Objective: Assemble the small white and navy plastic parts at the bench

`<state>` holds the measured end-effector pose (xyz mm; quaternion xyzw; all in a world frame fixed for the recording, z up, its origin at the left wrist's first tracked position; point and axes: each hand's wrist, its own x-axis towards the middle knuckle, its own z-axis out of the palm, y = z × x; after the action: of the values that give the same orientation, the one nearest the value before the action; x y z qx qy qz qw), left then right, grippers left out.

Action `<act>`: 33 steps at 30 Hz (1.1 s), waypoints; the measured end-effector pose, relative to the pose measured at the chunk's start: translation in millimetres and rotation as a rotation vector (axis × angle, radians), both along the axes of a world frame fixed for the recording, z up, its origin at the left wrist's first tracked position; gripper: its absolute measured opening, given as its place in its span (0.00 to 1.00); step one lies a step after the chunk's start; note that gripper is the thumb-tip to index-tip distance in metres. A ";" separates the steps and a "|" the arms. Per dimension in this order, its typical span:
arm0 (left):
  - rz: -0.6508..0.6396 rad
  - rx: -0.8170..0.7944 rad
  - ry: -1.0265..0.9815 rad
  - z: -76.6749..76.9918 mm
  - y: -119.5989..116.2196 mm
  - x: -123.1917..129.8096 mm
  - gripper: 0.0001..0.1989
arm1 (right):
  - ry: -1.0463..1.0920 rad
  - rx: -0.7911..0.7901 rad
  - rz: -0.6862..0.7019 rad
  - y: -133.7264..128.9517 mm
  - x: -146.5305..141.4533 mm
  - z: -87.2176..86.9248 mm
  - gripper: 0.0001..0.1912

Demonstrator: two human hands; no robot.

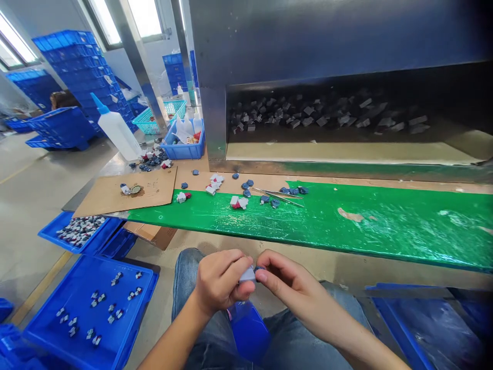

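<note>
Above my lap, my left hand (223, 280) is closed around a small light-grey plastic piece (247, 275). My right hand (287, 277) pinches a tiny dark-blue piece (259, 268) between thumb and fingertips, against the right end of the grey piece. Whether the two are joined cannot be made out. On the green bench top (346, 226) ahead lie several loose dark-blue pieces (275, 203), white-and-red pieces (239, 202) and a pair of metal tweezers (283, 198).
A cardboard sheet (115, 198) with a glue-stained bottle cap lies left, near a white squeeze bottle (117, 133) and a blue bin (185, 149). A blue tray (92, 308) with small assemblies sits lower left. A dark metal hood (339, 41) with grey parts inside stands behind the bench.
</note>
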<state>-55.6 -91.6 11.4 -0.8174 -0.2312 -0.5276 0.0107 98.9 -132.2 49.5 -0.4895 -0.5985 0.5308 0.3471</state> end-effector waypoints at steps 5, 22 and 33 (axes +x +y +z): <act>0.015 -0.371 -0.108 -3.8 -8.1 10.5 0.22 | -0.101 0.158 -0.092 -1.5 -4.6 -3.4 0.11; -0.533 -1.934 -0.015 -16.9 -9.5 6.8 0.28 | -0.809 1.240 0.388 2.1 19.0 -14.2 0.13; -0.184 -0.158 0.107 -25.6 -0.3 -17.1 0.24 | 0.148 -0.343 0.022 -3.3 2.7 -24.9 0.22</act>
<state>-72.7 -92.0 -14.3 -0.8604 -0.1953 -0.4622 -0.0897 101.6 -135.5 24.6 -0.4946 -0.4774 0.6634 0.2957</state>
